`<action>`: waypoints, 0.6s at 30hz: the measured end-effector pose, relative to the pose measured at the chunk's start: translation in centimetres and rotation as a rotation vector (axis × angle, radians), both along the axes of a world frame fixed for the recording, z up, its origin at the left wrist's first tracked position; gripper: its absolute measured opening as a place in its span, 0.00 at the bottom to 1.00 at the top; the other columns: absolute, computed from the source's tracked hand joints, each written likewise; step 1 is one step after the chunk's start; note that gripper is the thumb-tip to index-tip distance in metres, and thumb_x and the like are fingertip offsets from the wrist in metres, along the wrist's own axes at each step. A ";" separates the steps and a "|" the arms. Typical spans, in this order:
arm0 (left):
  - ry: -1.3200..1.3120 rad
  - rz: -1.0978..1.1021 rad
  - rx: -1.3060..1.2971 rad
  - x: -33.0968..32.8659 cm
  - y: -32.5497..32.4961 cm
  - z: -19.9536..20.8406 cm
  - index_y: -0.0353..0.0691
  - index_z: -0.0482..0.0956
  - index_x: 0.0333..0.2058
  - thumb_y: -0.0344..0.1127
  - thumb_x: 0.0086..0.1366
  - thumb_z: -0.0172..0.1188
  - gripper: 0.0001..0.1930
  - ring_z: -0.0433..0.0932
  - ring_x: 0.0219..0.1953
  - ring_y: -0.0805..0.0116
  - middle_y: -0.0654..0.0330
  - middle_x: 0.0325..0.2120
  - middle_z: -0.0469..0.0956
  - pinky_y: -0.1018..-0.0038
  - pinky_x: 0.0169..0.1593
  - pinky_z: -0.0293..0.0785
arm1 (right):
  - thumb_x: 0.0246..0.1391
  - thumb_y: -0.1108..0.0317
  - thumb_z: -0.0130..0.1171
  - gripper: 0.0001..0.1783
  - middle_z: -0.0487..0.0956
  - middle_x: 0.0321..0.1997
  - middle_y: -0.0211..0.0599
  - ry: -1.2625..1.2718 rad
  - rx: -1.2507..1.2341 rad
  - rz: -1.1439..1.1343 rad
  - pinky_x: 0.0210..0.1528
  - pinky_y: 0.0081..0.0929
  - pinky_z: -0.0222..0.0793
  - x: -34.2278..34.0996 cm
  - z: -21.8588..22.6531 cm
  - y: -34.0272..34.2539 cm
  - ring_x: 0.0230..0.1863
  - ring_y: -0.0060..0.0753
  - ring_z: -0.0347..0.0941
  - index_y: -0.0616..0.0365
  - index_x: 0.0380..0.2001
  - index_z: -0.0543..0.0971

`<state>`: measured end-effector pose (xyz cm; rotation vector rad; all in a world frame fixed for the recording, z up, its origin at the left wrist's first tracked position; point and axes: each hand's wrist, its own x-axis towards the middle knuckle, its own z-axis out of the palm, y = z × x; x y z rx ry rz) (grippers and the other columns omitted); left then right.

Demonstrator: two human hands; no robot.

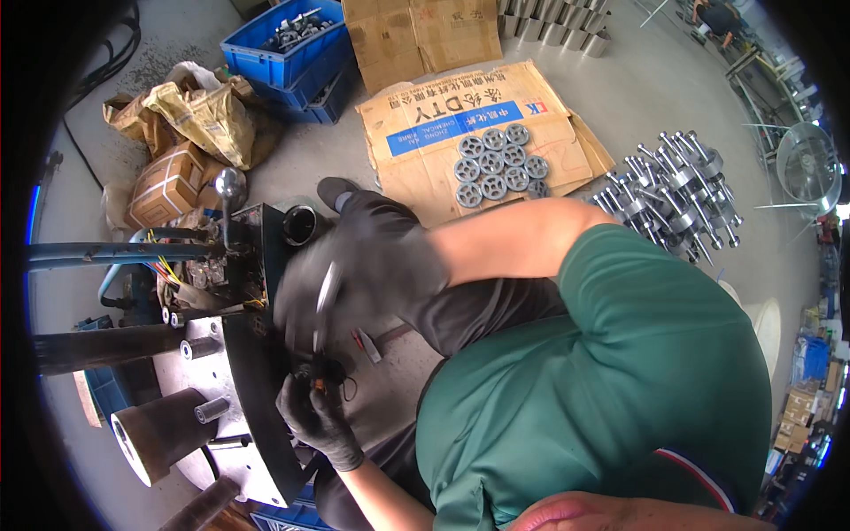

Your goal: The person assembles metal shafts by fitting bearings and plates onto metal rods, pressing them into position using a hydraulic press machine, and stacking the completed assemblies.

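My right hand [367,270], in a dark grey glove, is smeared by motion beside the machine. A shiny, slim metal piece [328,288] crosses its fingers; whether they grip it is too blurred to tell. Lower down, my left hand [317,420], gloved alike, has its fingers curled at a small dark part with an orange spot [320,385]. What exactly those fingers hold I cannot make out. Both hands are close to the black machine [257,398] with its pale steel plate and thick rods. A small red and white item [366,345] lies just right of them.
On the flattened cardboard [390,168] ahead sit several grey spoked wheels [491,163]. Metal parts with long bolts [668,195] are heaped to the right. Blue crates [283,66], sacks [208,115] and a carton [166,186] stand far left. A ball-topped lever [230,186] rises from the machine.
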<state>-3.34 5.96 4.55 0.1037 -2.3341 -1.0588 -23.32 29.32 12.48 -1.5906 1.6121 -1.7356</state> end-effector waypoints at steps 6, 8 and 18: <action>-0.208 0.084 0.236 0.8 -0.5 0.1 0.31 0.78 0.52 0.39 0.73 0.61 0.17 0.81 0.45 0.63 0.54 0.45 0.81 0.66 0.55 0.75 | 0.70 0.48 0.58 0.24 0.84 0.42 0.41 -0.337 -0.011 -1.098 0.41 0.26 0.82 -8.6 -4.9 19.1 0.41 0.31 0.85 0.62 0.49 0.79; -0.223 0.048 0.210 1.1 -1.0 -0.6 0.31 0.78 0.52 0.37 0.73 0.60 0.16 0.80 0.46 0.62 0.54 0.45 0.82 0.66 0.55 0.75 | 0.68 0.51 0.61 0.22 0.84 0.36 0.38 -0.534 -0.026 -1.308 0.39 0.24 0.81 -10.0 -9.8 24.2 0.36 0.26 0.83 0.63 0.46 0.80; -0.370 -0.060 0.054 1.1 -1.3 -4.1 0.32 0.79 0.50 0.33 0.71 0.61 0.14 0.80 0.48 0.62 0.55 0.45 0.82 0.66 0.57 0.73 | 0.61 0.49 0.59 0.27 0.85 0.33 0.54 -0.803 0.137 -2.230 0.46 0.47 0.74 -5.7 -31.0 43.8 0.38 0.54 0.83 0.69 0.33 0.82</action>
